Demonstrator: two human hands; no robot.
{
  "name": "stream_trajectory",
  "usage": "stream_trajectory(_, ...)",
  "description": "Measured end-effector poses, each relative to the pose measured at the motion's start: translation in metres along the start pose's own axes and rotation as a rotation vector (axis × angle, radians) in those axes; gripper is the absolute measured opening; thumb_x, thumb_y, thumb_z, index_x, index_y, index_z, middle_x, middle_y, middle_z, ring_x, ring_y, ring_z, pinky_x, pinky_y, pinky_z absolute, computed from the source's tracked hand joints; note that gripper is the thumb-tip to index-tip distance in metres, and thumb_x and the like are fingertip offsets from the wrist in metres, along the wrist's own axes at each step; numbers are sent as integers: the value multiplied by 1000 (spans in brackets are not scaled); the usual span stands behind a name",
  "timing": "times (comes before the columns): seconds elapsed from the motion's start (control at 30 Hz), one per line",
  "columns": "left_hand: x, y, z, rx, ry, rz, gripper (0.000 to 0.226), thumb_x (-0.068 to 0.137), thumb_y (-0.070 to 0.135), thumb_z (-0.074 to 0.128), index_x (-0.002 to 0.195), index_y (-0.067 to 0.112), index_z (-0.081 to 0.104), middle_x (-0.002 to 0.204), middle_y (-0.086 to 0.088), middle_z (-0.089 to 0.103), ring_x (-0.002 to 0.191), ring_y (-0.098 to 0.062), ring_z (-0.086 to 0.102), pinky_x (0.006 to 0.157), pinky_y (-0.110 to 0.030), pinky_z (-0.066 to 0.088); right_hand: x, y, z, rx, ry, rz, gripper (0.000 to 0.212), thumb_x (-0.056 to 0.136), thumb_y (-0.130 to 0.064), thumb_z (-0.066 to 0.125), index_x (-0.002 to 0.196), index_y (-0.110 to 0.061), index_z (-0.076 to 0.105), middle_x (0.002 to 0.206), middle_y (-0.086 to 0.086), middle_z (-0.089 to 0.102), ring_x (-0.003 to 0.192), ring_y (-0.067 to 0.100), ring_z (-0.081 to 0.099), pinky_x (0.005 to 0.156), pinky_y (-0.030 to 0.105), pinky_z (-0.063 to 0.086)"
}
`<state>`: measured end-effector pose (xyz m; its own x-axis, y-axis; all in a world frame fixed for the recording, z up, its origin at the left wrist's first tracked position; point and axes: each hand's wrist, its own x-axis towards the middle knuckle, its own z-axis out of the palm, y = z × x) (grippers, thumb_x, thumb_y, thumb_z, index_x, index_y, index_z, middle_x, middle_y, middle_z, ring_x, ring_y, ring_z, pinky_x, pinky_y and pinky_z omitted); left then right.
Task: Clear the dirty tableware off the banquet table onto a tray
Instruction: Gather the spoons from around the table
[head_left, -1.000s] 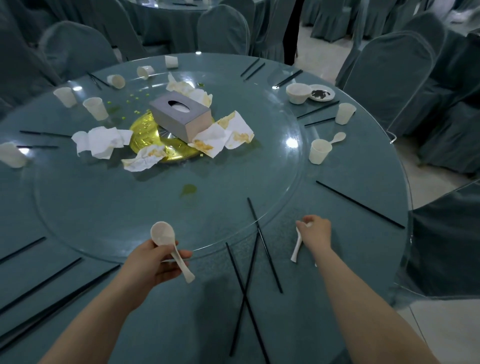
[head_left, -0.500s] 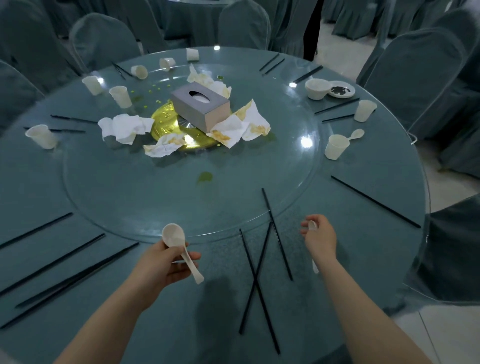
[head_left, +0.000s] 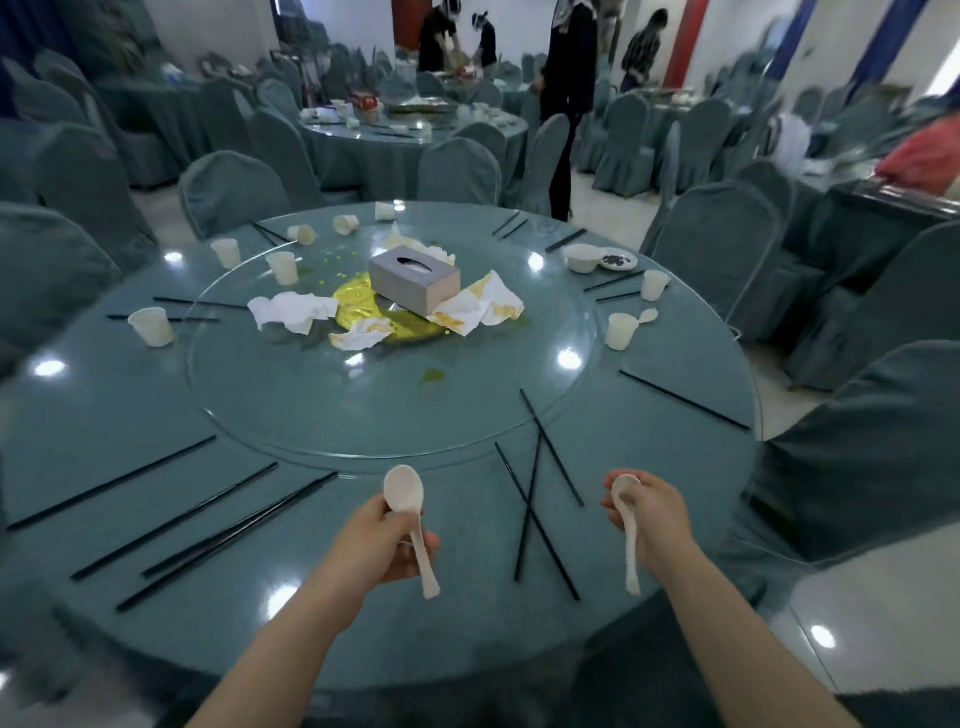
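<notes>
**Both spoons now up off the table**

Head view: R hand (head_left: 655, 512) has lifted its white spoon (head_left: 627, 525) clear of the table (head_left: 156, 519), fingers curled round it. L hand (head_left: 383, 540) still grips the other spoon (head_left: 410, 519), held higher. Crossed chopsticks (head_left: 535, 509) lie between them.

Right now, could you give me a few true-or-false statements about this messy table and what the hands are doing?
1. Each hand holds a white spoon. True: left hand grips one spoon, right hand another spoon.
2. The tissue box lies at the table's near edge. False: it is at the middle of the glass turntable.
3. Black chopsticks lie crossed between the hands. True.
4. All paper cups stand upright. False: one cup at the far side lies tipped over.
</notes>
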<state>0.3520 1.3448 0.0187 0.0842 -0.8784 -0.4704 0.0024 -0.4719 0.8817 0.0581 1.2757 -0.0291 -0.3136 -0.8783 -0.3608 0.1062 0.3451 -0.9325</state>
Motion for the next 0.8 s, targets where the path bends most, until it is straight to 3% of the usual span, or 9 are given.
stream_trajectory(0.1,-20,-1,8,54,-38,54,11,95,9,43,98,7,54,63,-6,71,56,-17,67,49,-23,52,-38,-6,-18,-16,-5,-15,25,87,3,49,91,-7,72,72,8,56,62,16,49,61,28,48)
stream_trajectory(0.2,-44,2,30,90,-105,99,13,95,8,41,99,7,54,61,-4,69,54,-15,66,48,-22,50,-74,-18,-38,-17,-1,-73,22,85,-1,55,90,-14,73,75,5,60,64,17,49,62,31,45)
stream_trajectory(0.33,-72,4,76,178,-249,152,14,96,11,42,102,10,54,64,-3,70,59,-16,67,55,-25,53,-113,-31,-62,-74,32,-178,17,86,-8,62,91,-22,71,87,1,69,75,15,60,63,26,44)
stream_trajectory(0.43,-90,5,120,239,-354,166,14,96,13,42,103,14,54,67,-3,72,64,-15,69,61,-28,55,-137,-36,-83,-61,7,-173,17,84,-1,63,90,-15,69,84,7,70,74,19,63,67,34,52)
stream_trajectory(0.57,-124,4,210,319,-536,177,15,98,21,43,108,18,54,74,-2,73,72,-16,70,65,-28,56,-168,-33,-156,-20,69,-195,11,83,-3,64,88,-12,68,72,3,71,60,12,68,53,22,53)
stream_trajectory(0.6,-134,2,235,336,-585,179,17,98,23,43,109,18,54,76,-2,73,73,-15,71,66,-27,57,-173,-32,-178,-18,103,-200,10,83,-4,65,87,-13,68,72,1,72,61,12,68,53,24,54)
stream_trajectory(0.7,-163,-6,314,365,-726,183,20,98,28,43,108,18,58,82,-2,73,75,-15,71,67,-30,58,-183,-29,-253,-34,188,-209,13,78,-4,67,86,-13,68,79,5,72,78,25,70,71,41,60)
stream_trajectory(0.8,-191,-19,394,376,-811,196,20,99,30,43,104,21,60,87,-4,72,73,-15,70,65,-30,58,-191,-24,-334,24,253,-213,17,73,0,69,87,-9,66,80,11,72,74,26,71,65,37,59)
